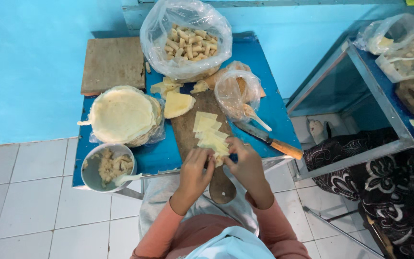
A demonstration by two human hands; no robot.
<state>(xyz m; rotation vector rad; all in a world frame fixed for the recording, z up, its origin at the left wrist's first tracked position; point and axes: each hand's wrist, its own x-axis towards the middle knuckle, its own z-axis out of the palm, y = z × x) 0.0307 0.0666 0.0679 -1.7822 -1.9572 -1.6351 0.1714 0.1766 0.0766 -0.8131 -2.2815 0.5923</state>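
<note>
The small wrapper piece point(219, 159) between the two hands is mostly hidden by the fingers, so its shape and any filling cannot be told. The left hand point(195, 170) and right hand point(245, 165) show only their backs; the palms are out of sight. The wooden board point(192, 132) is partly covered by wrapper strips point(209, 134) and the hands. The contents of the small plastic bag point(238, 96) blur behind the crinkled film. The second person's patterned clothing point(379, 192) is cut off by the right edge. Bags point(398, 43) on the second surface point(374, 81) run off the frame.
</note>
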